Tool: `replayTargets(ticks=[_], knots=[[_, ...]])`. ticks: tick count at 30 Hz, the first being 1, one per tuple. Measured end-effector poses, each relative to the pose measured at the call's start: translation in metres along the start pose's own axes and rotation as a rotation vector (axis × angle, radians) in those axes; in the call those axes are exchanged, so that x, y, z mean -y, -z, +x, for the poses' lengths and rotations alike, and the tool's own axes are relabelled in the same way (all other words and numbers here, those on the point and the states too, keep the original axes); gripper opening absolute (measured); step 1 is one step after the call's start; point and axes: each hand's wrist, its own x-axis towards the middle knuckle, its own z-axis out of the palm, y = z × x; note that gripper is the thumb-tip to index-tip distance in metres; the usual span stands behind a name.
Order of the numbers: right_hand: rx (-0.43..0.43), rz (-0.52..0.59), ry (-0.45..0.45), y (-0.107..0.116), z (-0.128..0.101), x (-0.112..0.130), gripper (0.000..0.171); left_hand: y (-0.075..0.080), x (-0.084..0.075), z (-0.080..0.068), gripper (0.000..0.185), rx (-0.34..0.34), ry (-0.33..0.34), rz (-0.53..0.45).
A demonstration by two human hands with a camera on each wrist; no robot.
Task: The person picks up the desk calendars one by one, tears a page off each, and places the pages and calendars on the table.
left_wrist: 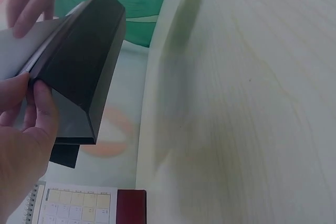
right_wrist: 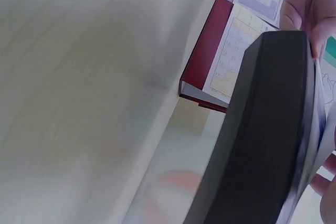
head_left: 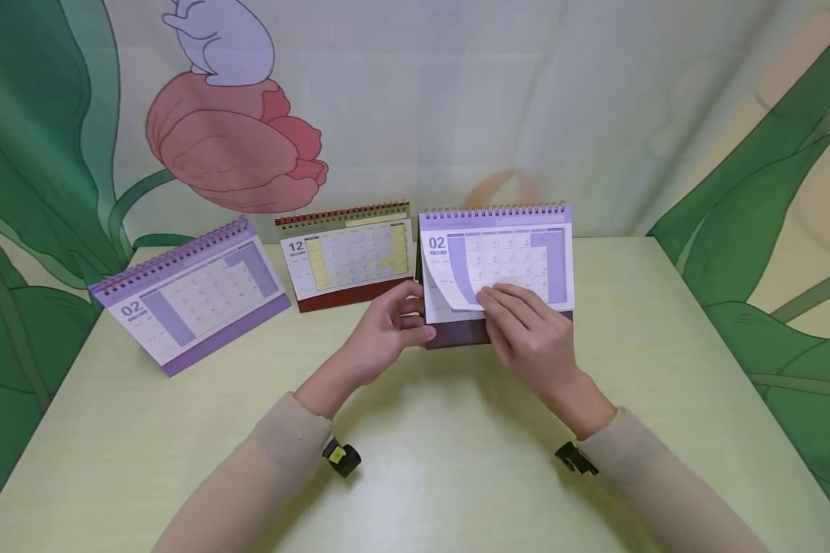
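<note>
The purple desk calendar (head_left: 496, 265) is standing at twelve o'clock on the desk (head_left: 664, 369), its spiral running nine to three. The left hand (head_left: 387, 334) is gripping its lower left corner; the right hand (head_left: 529, 330), nearer the page, is pinching the curling sheet's bottom edge.

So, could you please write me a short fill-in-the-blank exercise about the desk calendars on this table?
1. The table holds ___ desk calendars.
2. The middle calendar, with the red base, shows the number ___.
3. The right hand lifts a curling page of the calendar on the ___ side.
4. The left hand grips that right calendar at its lower ___ corner.

Missing words: three; 12; right; left
</note>
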Motion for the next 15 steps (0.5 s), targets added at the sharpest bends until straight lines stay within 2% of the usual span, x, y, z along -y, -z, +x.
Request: replayTargets(ticks=[15], knots=[[-0.055, 0.073, -0.033, 0.0014, 0.0049, 0.0029, 0.016, 0.0025, 0.0035, -0.0023, 0.038, 0.007, 0.013, 0.004]])
